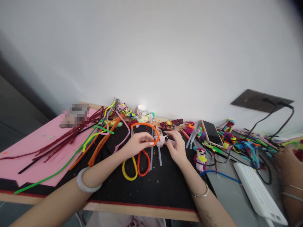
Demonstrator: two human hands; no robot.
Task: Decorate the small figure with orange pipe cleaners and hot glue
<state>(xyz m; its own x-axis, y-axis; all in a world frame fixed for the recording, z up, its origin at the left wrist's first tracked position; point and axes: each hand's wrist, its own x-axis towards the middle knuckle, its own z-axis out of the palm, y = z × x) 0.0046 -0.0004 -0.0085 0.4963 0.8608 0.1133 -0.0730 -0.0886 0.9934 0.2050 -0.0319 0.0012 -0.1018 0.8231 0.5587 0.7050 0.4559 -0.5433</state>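
While left hand (141, 143) pinched orange fuzzy stem (145, 124) between thumb and fingers, right hand (176, 148) gripped small pale figure (162, 141). Hands stood apart, figure between them, above black mat (165, 190). Stem arched leftward from figure. Scissors (136, 170), yellow and red handles toward person, lay below.

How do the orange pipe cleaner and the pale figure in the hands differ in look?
The orange pipe cleaner is thin and arched; the pale figure is compact. The orange pipe cleaner is plain bright orange, the pale figure whitish with black details. The left hand pinches the orange pipe cleaner; the right hand holds the pale figure. Both are in hand.
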